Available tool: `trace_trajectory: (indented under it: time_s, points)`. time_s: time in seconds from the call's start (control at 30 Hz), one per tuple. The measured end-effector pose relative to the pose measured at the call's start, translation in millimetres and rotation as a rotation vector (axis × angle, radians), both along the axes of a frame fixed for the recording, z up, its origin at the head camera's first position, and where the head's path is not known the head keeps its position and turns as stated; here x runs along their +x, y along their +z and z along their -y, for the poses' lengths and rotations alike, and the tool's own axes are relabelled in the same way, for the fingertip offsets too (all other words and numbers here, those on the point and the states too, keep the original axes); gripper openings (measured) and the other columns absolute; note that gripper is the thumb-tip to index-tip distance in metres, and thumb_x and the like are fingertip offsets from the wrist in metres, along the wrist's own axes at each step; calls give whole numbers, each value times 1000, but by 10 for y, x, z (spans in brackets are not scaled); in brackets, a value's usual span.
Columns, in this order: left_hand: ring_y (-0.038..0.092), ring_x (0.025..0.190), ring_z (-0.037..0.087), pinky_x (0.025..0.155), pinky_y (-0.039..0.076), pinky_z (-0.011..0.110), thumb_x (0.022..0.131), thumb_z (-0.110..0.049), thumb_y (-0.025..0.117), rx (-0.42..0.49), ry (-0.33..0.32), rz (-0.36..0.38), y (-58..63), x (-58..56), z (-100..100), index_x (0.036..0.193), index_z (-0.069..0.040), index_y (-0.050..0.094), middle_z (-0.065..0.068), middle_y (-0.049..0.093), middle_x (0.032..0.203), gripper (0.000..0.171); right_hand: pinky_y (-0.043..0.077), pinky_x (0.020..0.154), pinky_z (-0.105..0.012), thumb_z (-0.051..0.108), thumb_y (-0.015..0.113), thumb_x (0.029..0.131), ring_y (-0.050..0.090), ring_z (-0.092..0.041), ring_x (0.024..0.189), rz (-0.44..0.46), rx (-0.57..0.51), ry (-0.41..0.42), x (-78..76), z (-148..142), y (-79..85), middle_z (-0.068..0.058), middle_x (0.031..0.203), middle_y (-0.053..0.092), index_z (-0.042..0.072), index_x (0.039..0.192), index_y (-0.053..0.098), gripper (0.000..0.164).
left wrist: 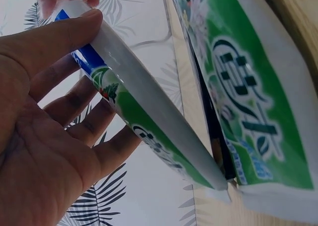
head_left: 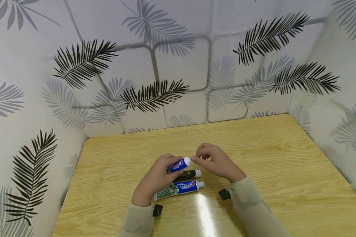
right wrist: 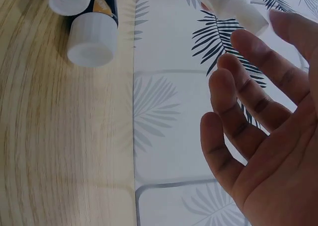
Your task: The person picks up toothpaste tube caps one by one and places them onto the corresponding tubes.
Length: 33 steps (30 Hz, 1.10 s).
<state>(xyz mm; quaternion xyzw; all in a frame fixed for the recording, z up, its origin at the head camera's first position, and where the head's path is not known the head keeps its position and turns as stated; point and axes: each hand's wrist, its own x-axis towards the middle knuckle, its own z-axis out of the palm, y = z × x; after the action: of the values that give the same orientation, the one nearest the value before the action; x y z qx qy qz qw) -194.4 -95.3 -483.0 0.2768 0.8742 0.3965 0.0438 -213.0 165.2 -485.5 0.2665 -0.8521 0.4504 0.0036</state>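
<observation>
My left hand grips a blue, green and white toothpaste tube, thumb on one side and fingers on the other. In the left wrist view the tube slants, with its flat tail down beside the other tubes. At its upper end is a white cap, which my right hand pinches between thumb and index fingertips; the other fingers are loosely bent. Just below the held tube lie a black toothpaste tube with a white cap and a larger blue-green toothpaste tube.
The tubes lie on a wood-grain table. Behind it rises a pale wall covering with leaf patterns. Black wrist mounts sit at both cuffs, and a bright light reflection falls on the table in front.
</observation>
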Motion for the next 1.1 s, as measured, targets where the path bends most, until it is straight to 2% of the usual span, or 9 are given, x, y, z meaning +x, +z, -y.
trace_trajectory:
  time_s: [0.1, 0.17, 0.33, 0.53, 0.7, 0.77, 0.83, 0.93, 1.1]
  points:
    - [65, 111, 24, 92, 60, 44, 99, -13, 77, -7, 3, -5, -1, -1, 1, 141, -6, 69, 9, 71, 123, 44, 54, 78, -33, 36, 68, 106, 60, -12, 85, 0, 9, -41, 4, -2, 10, 9, 102, 69, 30, 99, 76, 13]
    - [64, 111, 25, 92, 59, 45, 98, -12, 78, -5, 9, 0, 0, 1, 2, 141, -7, 69, 8, 71, 123, 44, 57, 80, -37, 31, 71, 104, 62, -13, 87, 4, -3, -46, 10, -14, 16, 5, 108, 71, 28, 109, 76, 7]
    - [63, 112, 25, 94, 59, 46, 98, -11, 78, -3, 20, 17, 7, 10, 11, 142, -7, 68, 8, 70, 124, 46, 59, 78, -39, 16, 79, 98, 63, -14, 86, 4, -39, 24, 2, -34, 5, -1, 120, 70, 23, 125, 71, 29]
    - [62, 113, 25, 95, 59, 46, 98, -13, 78, 2, 17, 23, 12, 15, 15, 143, -8, 68, 8, 70, 125, 46, 59, 80, -30, 16, 77, 99, 62, -12, 82, -18, -47, 86, -12, -21, -12, 1, 119, 69, 22, 118, 74, 20]
    - [62, 114, 24, 95, 59, 45, 97, -13, 79, 5, 15, 24, 20, 13, 5, 141, -9, 70, 8, 70, 124, 44, 57, 82, -33, 25, 73, 103, 61, -14, 86, 2, -32, 52, -9, -17, -1, 5, 109, 68, 24, 102, 76, 3]
    - [63, 114, 24, 95, 59, 45, 97, -12, 79, 5, 10, 17, 24, 13, 0, 140, -9, 70, 8, 71, 124, 44, 56, 82, -33, 31, 69, 106, 61, -15, 88, 14, -15, 27, -13, -17, -4, 5, 107, 68, 26, 98, 76, 12]
    - [63, 114, 25, 94, 60, 46, 97, -11, 79, 10, 4, 15, 31, 16, -3, 140, -7, 70, 8, 71, 124, 44, 55, 82, -34, 34, 65, 108, 61, -14, 90, 25, -4, -1, -10, -20, -2, 6, 107, 68, 27, 100, 77, 16]
    - [64, 113, 25, 94, 60, 46, 97, -11, 78, 13, 2, 14, 37, 20, -3, 140, -6, 69, 9, 71, 123, 45, 56, 83, -36, 32, 66, 107, 62, -14, 90, 25, -4, -19, -1, -27, 0, 3, 114, 70, 25, 113, 76, 13]
    - [63, 113, 25, 94, 60, 46, 97, -12, 78, 10, 4, 21, 35, 17, 3, 140, -7, 70, 8, 70, 123, 44, 59, 81, -40, 19, 76, 100, 62, -15, 85, 11, -36, 44, 3, -32, 5, 0, 120, 69, 20, 122, 73, 22]
